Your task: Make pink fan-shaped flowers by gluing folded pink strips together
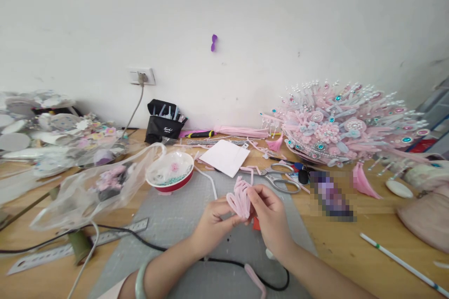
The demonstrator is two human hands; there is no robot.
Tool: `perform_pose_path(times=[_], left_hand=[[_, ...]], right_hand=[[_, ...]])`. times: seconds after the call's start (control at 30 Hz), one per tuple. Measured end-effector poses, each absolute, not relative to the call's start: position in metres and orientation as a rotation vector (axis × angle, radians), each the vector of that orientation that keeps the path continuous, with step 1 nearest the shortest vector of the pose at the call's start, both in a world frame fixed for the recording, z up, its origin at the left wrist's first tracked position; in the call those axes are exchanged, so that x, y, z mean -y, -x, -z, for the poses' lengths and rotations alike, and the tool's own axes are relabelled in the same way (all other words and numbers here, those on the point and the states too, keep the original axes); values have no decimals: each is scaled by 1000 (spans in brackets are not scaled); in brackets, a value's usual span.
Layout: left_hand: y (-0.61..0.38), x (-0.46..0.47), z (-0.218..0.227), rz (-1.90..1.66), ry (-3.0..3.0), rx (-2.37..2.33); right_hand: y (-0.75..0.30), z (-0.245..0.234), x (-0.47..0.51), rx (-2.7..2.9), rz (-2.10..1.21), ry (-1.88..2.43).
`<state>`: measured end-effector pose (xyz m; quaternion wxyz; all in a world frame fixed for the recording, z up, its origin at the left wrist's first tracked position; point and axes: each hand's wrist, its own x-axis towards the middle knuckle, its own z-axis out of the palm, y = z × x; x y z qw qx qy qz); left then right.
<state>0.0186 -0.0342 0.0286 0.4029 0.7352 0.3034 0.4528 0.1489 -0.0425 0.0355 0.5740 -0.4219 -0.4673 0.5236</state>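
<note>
Nearest, a pink strip (255, 281) lies on the grey mat (182, 210) covering the desk (336, 252). Beyond, over the mat, the left hand (216, 217) and right hand (271, 212) pinch a looped pink bundle (239, 200); loop-shaping seems in hand, the next move calling for steady grip. Scissors (270, 176) lie by the mat's far-right corner.

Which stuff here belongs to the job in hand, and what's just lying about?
Job in hand:
- looped pink fuzzy stems, pinched by left hand and right hand
- loose pink stem, likely; same look
- scissors, possibly; just beyond the hands

Probably just lying about:
- black pouch
- ruler
- white stick
</note>
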Motion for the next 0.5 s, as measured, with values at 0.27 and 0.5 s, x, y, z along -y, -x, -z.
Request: perform_pose_path(times=[0.27,0.5], left_hand=[[-19,34,-28,-1125,-1842,-768],[-19,34,-26,-1099,-1825,-745]], right_hand=[[-149,-34,42,1111,-1219,994],[-149,-35,43,1126,-1214,1024]])
